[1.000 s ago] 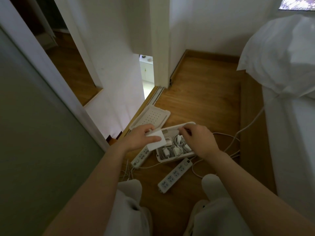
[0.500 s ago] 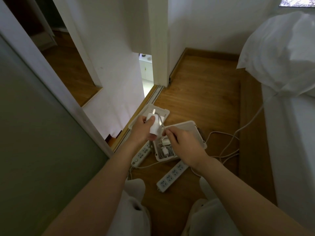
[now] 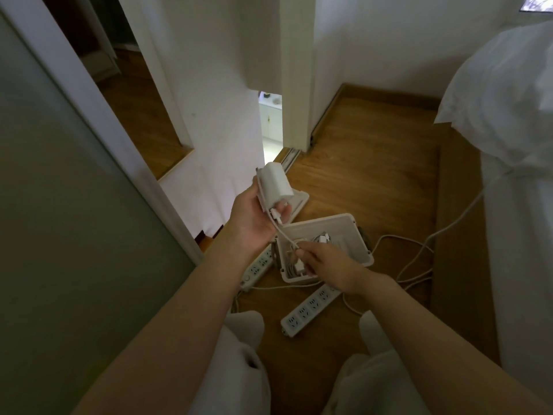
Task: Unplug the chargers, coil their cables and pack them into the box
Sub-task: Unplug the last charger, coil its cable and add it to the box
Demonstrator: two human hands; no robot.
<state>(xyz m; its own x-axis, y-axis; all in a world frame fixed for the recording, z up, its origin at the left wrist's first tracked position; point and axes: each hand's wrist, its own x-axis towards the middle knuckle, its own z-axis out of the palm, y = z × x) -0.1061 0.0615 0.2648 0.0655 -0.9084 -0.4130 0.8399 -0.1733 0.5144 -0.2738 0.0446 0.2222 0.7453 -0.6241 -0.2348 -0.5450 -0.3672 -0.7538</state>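
Holding the white charger (image 3: 275, 187) up above the far-left corner of the box (image 3: 360, 244), my left hand (image 3: 254, 217) has its fingers curled round the brick. Its cable (image 3: 284, 235) runs down from the brick's lower end to my right hand (image 3: 326, 265), which hovers over the box's near half and pinches the cord between thumb and fingers. Other chargers with wound cables lie inside the box. I think the cord's tail trails among them, though it's dim in there and I can't be sure.

That's the risk: if I start coiling while the tail is snagged, I'd drag packed chargers out or tip the box. A slack pinch could also let loops spring loose.

The lid (image 3: 299, 202) lies just beyond the box, one power strip (image 3: 258, 265) to the box's left, another (image 3: 311, 310) in front of it.
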